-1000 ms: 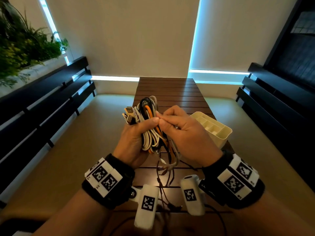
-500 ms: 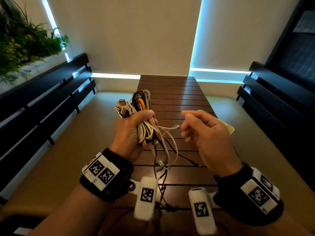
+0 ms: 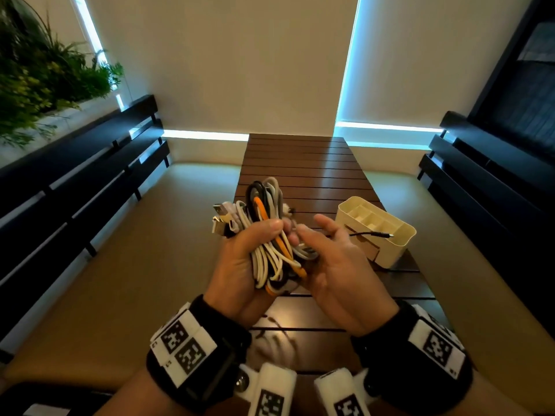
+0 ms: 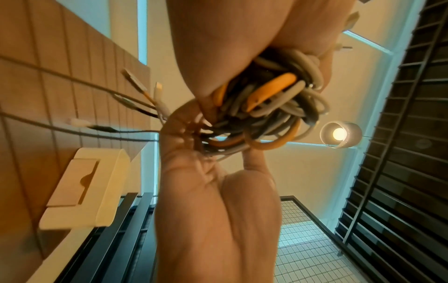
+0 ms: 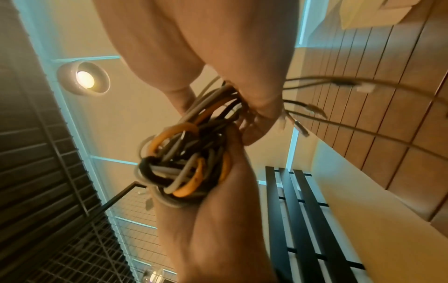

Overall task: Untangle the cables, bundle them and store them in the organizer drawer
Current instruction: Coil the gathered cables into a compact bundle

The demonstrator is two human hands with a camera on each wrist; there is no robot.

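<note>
My left hand (image 3: 252,253) grips a coiled cable bundle (image 3: 267,211) of white, grey, black and orange cables above the brown slatted table (image 3: 300,163). USB plugs (image 3: 220,211) stick out at its upper left. My right hand (image 3: 327,253) lies against the bundle's right side, fingers curled round the loose cable ends (image 5: 339,84), thumb out. One black end (image 3: 372,234) pokes out to the right. The cream organizer (image 3: 399,244) stands on the table to the right, drawer front (image 4: 70,183) closed. The left wrist view shows the bundle (image 4: 271,107) between both hands.
Dark slatted benches (image 3: 75,187) run along both sides of the table, the right one (image 3: 480,181) close behind the organizer. Green plants (image 3: 39,73) hang at the upper left. A round ceiling lamp (image 5: 84,78) shows in both wrist views.
My right hand, drawn away to the right half a second ago, has come back to the bundle. The strands that hung below the bundle are gathered up in it.
</note>
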